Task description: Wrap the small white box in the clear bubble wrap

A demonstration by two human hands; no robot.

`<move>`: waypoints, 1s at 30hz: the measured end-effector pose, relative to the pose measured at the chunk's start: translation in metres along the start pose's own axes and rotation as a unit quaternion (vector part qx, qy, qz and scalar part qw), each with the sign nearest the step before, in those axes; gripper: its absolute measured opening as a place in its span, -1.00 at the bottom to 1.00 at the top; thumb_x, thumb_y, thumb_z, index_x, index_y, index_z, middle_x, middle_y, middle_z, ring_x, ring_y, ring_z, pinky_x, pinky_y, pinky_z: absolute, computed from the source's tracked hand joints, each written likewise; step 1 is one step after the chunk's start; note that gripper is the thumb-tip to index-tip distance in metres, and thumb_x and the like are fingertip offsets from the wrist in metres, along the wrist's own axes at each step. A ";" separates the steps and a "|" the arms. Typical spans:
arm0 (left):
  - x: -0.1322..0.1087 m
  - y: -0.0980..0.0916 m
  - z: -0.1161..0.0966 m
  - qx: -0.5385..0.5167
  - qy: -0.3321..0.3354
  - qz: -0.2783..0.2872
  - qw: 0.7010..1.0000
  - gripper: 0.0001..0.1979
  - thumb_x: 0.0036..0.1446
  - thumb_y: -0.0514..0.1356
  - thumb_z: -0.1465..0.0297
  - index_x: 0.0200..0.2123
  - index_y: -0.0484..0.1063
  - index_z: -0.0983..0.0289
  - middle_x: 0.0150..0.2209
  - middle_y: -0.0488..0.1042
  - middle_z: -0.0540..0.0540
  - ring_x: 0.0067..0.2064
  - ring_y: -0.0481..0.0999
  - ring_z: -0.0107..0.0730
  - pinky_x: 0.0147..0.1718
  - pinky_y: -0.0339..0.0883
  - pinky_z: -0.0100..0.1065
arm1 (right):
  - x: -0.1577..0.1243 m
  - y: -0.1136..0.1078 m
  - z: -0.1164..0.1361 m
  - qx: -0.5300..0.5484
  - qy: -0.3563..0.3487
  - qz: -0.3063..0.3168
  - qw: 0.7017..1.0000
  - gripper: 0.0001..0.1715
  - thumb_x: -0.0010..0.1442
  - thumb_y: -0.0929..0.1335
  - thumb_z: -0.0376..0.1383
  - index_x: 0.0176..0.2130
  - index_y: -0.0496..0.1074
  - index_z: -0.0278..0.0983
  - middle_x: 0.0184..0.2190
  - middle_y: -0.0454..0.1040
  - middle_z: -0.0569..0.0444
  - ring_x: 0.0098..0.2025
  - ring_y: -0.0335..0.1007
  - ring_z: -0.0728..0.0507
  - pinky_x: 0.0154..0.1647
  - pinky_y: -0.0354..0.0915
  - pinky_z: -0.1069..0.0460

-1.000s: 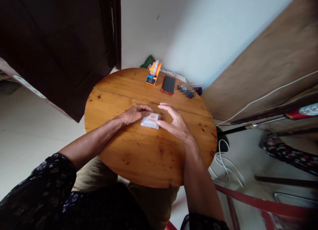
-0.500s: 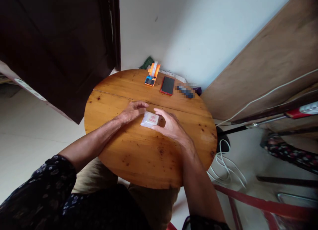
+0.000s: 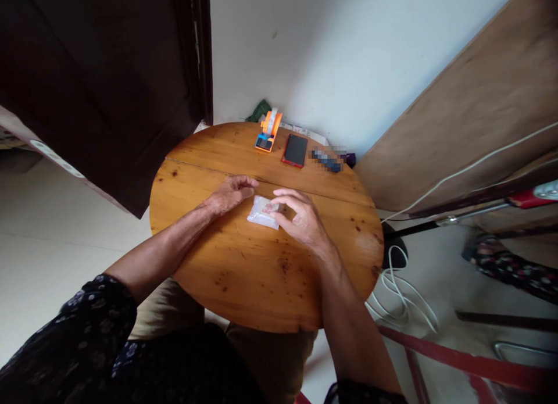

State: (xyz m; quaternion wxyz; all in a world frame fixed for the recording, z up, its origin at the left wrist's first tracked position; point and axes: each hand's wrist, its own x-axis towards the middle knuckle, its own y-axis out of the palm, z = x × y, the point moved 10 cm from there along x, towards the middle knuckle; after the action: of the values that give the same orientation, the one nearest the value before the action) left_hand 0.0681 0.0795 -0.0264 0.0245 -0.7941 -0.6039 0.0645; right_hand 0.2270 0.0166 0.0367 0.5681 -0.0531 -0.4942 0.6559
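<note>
A small bubble-wrapped packet (image 3: pixel 262 213) with red print lies flat on the round wooden table (image 3: pixel 261 276). My left hand (image 3: pixel 233 193) rests on the table to the packet's upper left, its fingers loosely curved and apart, holding nothing. At the packet's right side is my right hand (image 3: pixel 300 218), thumb and index finger spread around that edge. Its fingertips are at or just above the wrap, with a gap between them; whether they touch it is hard to tell.
Toward the wall stand an orange and blue tape dispenser (image 3: pixel 267 133), a phone in a red case (image 3: pixel 295 150) and a dark blurred item (image 3: pixel 326 160). White cable (image 3: pixel 394 282) coils on the floor at right, near a red chair frame (image 3: pixel 462 357). A person's patterned sleeve or trouser leg shows far right.
My right hand's fingers have shifted over the packet's right part, and more of the wrap's lower right edge shows. My left hand has barely moved.
</note>
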 end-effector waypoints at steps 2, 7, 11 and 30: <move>-0.001 0.004 0.000 -0.007 -0.004 0.016 1.000 -0.74 0.07 0.25 0.39 -0.14 0.55 0.32 -0.27 0.57 0.08 -0.31 0.46 -0.43 -0.18 0.37 -0.33 | 0.000 0.002 0.003 -0.016 -0.006 -0.004 1.000 -0.89 0.18 0.42 -0.31 -0.24 0.58 -0.14 0.00 0.61 -0.01 0.04 0.55 -0.26 0.14 0.37 -0.23; -0.004 0.011 -0.001 0.000 0.002 0.052 0.999 -0.72 0.06 0.25 0.38 -0.13 0.54 0.34 -0.27 0.56 0.06 -0.29 0.47 -0.43 -0.14 0.37 -0.31 | 0.000 0.002 0.008 -0.043 -0.018 -0.026 0.999 -0.84 0.25 0.37 -0.32 -0.33 0.56 -0.13 -0.05 0.63 0.03 0.00 0.56 -0.23 0.10 0.37 -0.20; -0.006 0.012 -0.004 0.003 0.008 0.064 0.998 -0.70 0.06 0.27 0.37 -0.11 0.53 0.33 -0.26 0.56 0.06 -0.28 0.48 -0.41 -0.14 0.37 -0.29 | 0.001 0.001 0.006 -0.025 -0.014 -0.043 0.999 -0.82 0.28 0.33 -0.32 -0.32 0.54 -0.15 -0.07 0.64 0.00 -0.01 0.56 -0.23 0.06 0.39 -0.19; -0.012 0.038 -0.006 0.024 0.022 0.144 0.989 -0.73 0.08 0.32 0.34 -0.15 0.53 0.33 -0.35 0.48 0.00 -0.34 0.41 -0.48 -0.33 0.25 -0.42 | 0.004 0.003 0.007 -0.012 -0.001 -0.045 0.999 -0.78 0.29 0.32 -0.29 -0.39 0.50 -0.14 -0.31 0.65 0.09 -0.15 0.54 -0.19 -0.01 0.35 -0.15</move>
State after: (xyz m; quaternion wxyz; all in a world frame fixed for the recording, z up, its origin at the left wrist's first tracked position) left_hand 0.1019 0.0578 -0.0241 0.0474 -0.8733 -0.4805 0.0648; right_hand 0.2191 0.0161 0.0400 0.5960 -0.0364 -0.5044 0.6237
